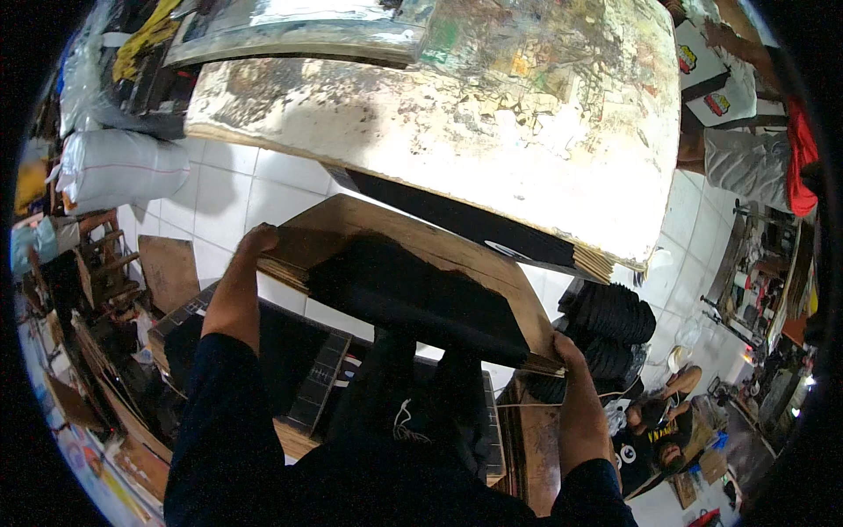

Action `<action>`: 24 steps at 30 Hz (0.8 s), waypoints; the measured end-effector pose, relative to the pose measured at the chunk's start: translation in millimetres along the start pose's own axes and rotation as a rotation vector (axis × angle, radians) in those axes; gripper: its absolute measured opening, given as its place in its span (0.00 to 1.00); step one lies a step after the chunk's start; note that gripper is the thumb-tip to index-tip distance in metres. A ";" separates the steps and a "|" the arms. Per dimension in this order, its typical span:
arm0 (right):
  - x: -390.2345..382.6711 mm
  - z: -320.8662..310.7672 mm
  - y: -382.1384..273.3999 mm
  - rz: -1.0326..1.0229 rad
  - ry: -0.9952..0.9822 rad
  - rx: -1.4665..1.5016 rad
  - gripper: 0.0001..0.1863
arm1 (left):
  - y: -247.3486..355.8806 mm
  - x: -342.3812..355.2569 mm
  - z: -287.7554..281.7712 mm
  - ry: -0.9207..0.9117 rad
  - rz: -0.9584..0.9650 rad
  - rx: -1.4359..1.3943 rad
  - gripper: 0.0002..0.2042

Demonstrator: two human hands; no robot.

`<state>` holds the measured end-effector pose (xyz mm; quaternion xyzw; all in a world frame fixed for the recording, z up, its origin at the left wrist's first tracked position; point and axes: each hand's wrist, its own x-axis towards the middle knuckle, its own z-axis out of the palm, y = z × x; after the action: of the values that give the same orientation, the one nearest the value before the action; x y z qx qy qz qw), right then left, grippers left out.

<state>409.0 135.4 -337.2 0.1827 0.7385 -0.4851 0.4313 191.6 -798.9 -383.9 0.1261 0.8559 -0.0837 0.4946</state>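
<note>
Between my two hands is a stack of thin wooden boards (329, 220), held level in front of my body. Black fabric (413, 294) covers the middle and near side of the stack, leaving bare wood along the far edge and at both ends. My left hand (261, 239) is closed on the stack's left end. At the right end, lower and nearer to me, my right hand (569, 349) grips the boards' corner. Most fingers of both hands are hidden beneath or behind the stack.
A paint-stained white table (527, 123) stands just beyond, with another board stack carrying black fabric (439, 215) under its edge. Dark folded bundles (610, 321) lie on the right. A white sack (123, 167) sits at left. A seated person (663, 439) is at lower right.
</note>
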 end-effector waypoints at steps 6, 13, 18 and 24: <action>-14.2 3.5 -57.3 0.225 -0.049 0.479 0.31 | -3.7 6.3 -15.7 -0.030 -0.079 -0.047 0.15; -16.9 -16.8 -114.4 0.365 0.180 0.456 0.32 | -21.1 -39.7 -76.3 0.078 0.065 -0.865 0.18; -28.8 -42.6 -129.8 0.477 0.213 0.638 0.31 | -2.0 -86.9 -117.9 0.321 0.025 -1.472 0.22; 4.4 -60.1 -120.1 0.233 0.129 1.236 0.41 | 71.4 -101.5 -114.8 0.679 -0.633 -2.248 0.37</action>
<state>296.3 131.7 -264.2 0.5061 0.3216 -0.7600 0.2508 166.8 -713.5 -240.2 -0.5720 0.5298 0.6251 0.0366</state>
